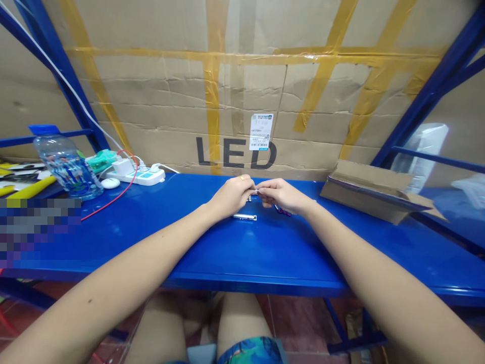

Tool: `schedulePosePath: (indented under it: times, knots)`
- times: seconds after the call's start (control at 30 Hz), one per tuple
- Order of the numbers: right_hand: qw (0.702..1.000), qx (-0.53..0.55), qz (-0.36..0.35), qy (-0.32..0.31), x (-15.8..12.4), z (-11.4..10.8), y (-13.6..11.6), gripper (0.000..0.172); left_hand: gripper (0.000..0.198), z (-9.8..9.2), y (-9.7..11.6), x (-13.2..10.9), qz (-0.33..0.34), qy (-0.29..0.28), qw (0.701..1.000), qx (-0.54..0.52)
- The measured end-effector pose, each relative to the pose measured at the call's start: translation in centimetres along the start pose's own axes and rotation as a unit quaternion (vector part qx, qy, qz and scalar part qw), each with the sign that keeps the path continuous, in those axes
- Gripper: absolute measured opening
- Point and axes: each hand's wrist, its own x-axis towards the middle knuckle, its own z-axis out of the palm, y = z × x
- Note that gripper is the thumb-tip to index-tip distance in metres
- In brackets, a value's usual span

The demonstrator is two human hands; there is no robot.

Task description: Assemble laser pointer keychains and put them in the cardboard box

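Observation:
Over the blue table [235, 253], my left hand [234, 194] and my right hand [284, 196] meet with fingertips close together. Both are closed in a pinch around something small and light that is mostly hidden by the fingers. A dark purple chain-like piece [283, 211] shows below my right hand; whether the hand holds it, I cannot tell. Just under my left hand lies a slim silver metal piece [245, 217] with a squared end. Small shiny bits [249, 198] show between the two hands, too small to name.
On the left stand a water bottle with a blue cap [64, 162] and a white power strip [146, 175] with plugs. A red cable [125, 194] crosses the table there. An open cardboard box [371, 189] sits at the right. Behind rises a large taped carton [166, 101].

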Motion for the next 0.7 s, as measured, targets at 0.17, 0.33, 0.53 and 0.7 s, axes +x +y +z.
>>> schedulePosePath:
  times: [0.17, 0.33, 0.53, 0.7]
  knots:
    - [0.99, -0.135, -0.02, 0.034, 0.2, 0.2, 0.0, 0.021, 0.013, 0.2, 0.1, 0.0, -0.018, 0.01, 1.0, -0.005]
    - [0.959, -0.273, -0.034, 0.062, 0.3, 0.3, -0.2, 0.026, 0.012, 0.7, 0.0, 0.1, -0.04, 0.019, 0.999, -0.008]
    - [0.953, -0.292, -0.046, 0.061, 0.4, -0.1, 0.0, 0.032, 0.01, 0.0, 0.7, 0.2, -0.114, -0.011, 0.993, -0.029]
    - [0.942, -0.323, -0.047, 0.081, 0.4, -0.8, 0.3, 0.036, 0.018, -2.6, 1.6, 0.4, -0.18, -0.253, 0.95, -0.045]
